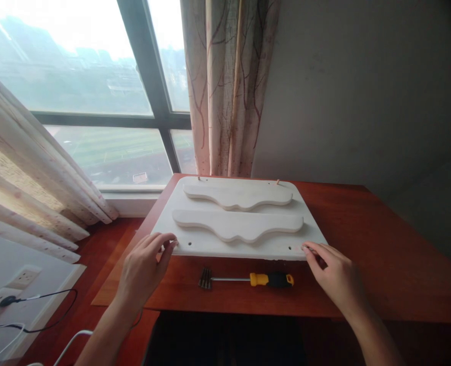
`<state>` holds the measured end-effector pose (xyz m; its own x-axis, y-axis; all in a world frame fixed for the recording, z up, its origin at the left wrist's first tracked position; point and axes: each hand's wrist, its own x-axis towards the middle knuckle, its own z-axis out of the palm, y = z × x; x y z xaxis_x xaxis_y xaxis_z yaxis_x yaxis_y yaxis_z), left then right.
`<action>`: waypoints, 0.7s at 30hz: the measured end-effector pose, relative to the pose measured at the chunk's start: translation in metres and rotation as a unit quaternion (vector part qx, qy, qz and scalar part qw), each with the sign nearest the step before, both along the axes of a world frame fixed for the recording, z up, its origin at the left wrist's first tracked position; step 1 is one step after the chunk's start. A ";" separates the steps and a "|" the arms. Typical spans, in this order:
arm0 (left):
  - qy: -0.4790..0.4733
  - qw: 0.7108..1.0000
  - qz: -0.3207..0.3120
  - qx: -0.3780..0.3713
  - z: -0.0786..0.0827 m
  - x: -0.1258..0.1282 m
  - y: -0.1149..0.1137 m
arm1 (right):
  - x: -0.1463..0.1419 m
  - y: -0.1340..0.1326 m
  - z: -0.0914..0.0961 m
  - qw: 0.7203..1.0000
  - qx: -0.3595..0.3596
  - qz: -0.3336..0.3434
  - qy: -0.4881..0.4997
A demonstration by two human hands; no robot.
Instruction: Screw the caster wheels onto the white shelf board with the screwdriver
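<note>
A white board (210, 248) with rounded corners lies flat on the table. Two white pieces with wavy front edges rest on it, a farther piece (240, 195) and a nearer piece (236, 223). My left hand (143, 267) pinches at the board's near left corner. At the near right corner, the fingertips of my right hand (334, 272) are pinched too. What either pinch holds is too small and hidden to name. A dark hole shows beside each hand. Small wooden pegs stand near the far corners, one of them a reddish peg (277, 182).
Between my hands, in front of the board, lie a yellow and black screwdriver (271, 279) and several dark screws (205, 278). The reddish-brown table (381, 254) extends to the right. Behind stand a curtain (229, 91) and a window; cables and a wall socket (25, 278) are at left.
</note>
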<state>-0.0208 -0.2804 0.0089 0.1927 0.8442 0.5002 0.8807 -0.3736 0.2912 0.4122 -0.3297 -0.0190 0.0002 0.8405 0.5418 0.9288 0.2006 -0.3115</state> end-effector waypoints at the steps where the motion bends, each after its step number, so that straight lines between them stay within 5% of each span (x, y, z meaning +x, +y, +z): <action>1: 0.005 1.000 0.000 0.000 0.000 0.000 0.001 | 0.000 0.000 0.000 1.000 -0.004 -0.004 0.004; 21: 0.020 0.999 -0.019 -0.032 0.011 -0.009 0.005 | 0.013 0.005 0.020 0.991 -0.121 0.037 0.037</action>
<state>-0.0296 -0.2755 0.0201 0.2437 0.8656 0.4374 0.8773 -0.3890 0.2810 0.4254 -0.3248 0.0011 -0.0341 0.9448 0.3258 0.8870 0.1788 -0.4258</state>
